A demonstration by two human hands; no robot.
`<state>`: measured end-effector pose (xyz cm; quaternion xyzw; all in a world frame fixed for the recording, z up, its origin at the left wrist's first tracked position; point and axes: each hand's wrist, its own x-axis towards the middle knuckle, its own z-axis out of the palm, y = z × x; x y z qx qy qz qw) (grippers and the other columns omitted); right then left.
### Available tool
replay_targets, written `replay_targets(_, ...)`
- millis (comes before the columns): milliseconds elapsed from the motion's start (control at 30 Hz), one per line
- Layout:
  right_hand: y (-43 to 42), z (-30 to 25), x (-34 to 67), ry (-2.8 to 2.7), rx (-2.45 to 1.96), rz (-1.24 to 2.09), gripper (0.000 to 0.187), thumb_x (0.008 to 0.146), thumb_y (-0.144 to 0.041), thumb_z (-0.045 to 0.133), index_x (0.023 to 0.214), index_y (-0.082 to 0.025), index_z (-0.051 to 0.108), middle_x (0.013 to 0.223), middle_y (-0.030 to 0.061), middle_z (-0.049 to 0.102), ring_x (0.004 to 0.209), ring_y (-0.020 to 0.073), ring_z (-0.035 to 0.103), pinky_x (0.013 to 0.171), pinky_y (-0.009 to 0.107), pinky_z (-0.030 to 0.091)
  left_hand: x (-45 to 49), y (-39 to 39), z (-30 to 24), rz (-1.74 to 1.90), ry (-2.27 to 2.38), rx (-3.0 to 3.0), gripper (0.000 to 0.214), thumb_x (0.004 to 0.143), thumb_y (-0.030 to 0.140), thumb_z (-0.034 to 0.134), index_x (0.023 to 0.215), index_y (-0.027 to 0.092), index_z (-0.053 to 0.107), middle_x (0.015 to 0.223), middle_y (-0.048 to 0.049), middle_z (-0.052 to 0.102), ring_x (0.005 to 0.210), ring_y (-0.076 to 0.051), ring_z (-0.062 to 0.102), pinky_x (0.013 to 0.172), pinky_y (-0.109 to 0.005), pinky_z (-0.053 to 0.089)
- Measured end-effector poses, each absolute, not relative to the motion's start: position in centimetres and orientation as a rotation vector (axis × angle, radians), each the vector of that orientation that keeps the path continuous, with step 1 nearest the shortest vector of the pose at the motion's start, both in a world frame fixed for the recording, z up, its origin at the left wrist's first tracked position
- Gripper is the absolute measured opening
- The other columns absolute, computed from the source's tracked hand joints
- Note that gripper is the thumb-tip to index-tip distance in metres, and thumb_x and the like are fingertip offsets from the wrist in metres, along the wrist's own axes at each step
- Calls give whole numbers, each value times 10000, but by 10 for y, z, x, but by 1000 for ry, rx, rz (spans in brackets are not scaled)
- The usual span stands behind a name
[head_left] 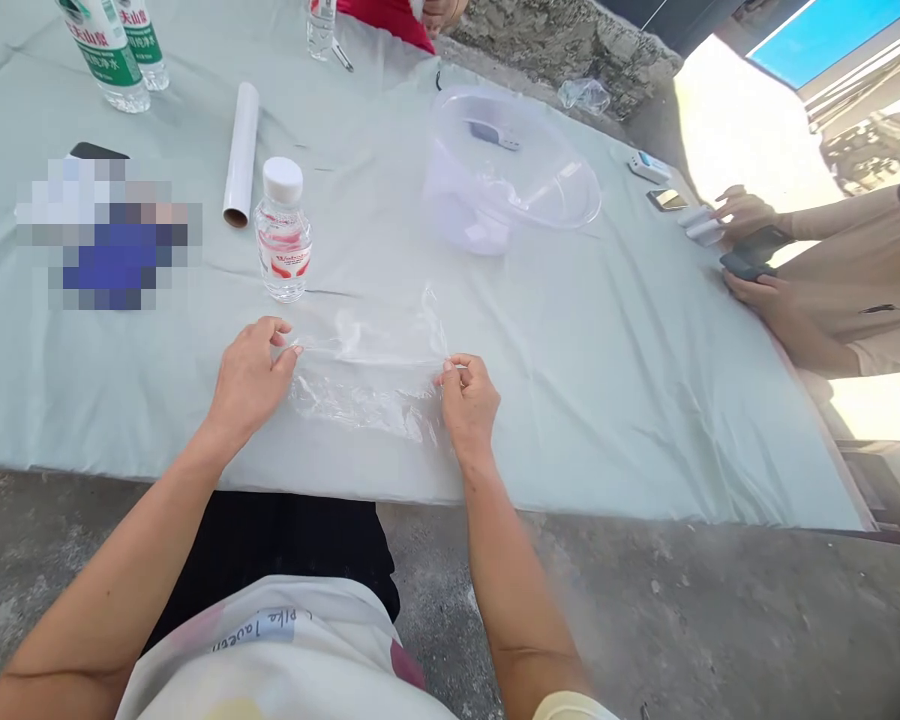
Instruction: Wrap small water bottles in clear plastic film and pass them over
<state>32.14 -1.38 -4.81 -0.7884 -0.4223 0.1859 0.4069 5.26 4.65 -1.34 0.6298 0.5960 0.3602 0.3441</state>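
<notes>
Clear, crinkled plastic film (367, 405) by near edge of pale green cloth-covered table (630, 420). Forearms (157, 520) angle inward; left hand (253, 372), half-curled, pinches the film's left end, thumb foremost; right hand (469, 400), fingers folded tighter, pinches the right end. Beyond: clear, red-labelled, white-capped bottle (285, 250).

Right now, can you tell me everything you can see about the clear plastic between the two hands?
The clear plastic is thin, shiny and see-through, with crinkles, mostly in its near part. A long line, like a fold or edge, runs across it between the hands. It lies spread over the pale tablecloth, close to the near edge. The right hand pinches its right side; the left hand is at its left, its grip unclear. I can't tell whether it's a bag.
</notes>
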Motion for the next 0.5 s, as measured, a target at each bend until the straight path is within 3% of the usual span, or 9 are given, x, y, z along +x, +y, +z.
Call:
replay_targets(67,-17,-51,322,-1057,-2025,457,259,912,-417,460,998,-213,595,727,-4,694,586,145,538,646,275,387,56,36,1,1084,1583,1699,263,826,276,670,1086,259,638,1122,-66,613,701,-165,542,645,-298,445)
replay_targets(133,-19,-49,321,-1044,-2042,475,247,910,-409,459,989,-218,594,732,-3,698,595,150,540,653,279,386,74,23,20,1311,1492,1741,248,842,234,640,1089,254,643,1195,-78,587,861,-198,573,773,-318,478)
replay_targets(200,-20,-47,318,-1044,-2052,470,242,911,-408,455,976,-221,593,740,-1,700,599,152,542,653,281,383,103,14,29,1338,1227,1759,176,859,192,594,1012,253,656,1057,-65,628,889,-207,575,822,-321,483)
replay_targets(300,-18,-46,316,-1039,-2067,450,256,912,-424,443,968,-219,586,727,2,695,597,162,554,649,288,384,149,16,11,991,887,1863,193,827,99,530,880,246,643,828,-37,616,684,-176,534,731,-314,485)
replay_targets(367,-20,-48,321,-1042,-2092,427,264,908,-434,439,958,-218,583,678,-3,674,587,174,555,651,298,384,166,23,-16,788,886,2050,252,798,10,446,734,215,578,734,-46,573,686,-195,554,767,-363,492)
replay_targets(500,-33,-52,357,-1047,-2159,450,262,861,-451,494,882,-213,603,644,0,659,575,178,533,644,305,372,157,28,-58,771,884,2324,218,837,19,495,841,201,615,1051,-130,657,1094,-298,615,1016,-543,426)
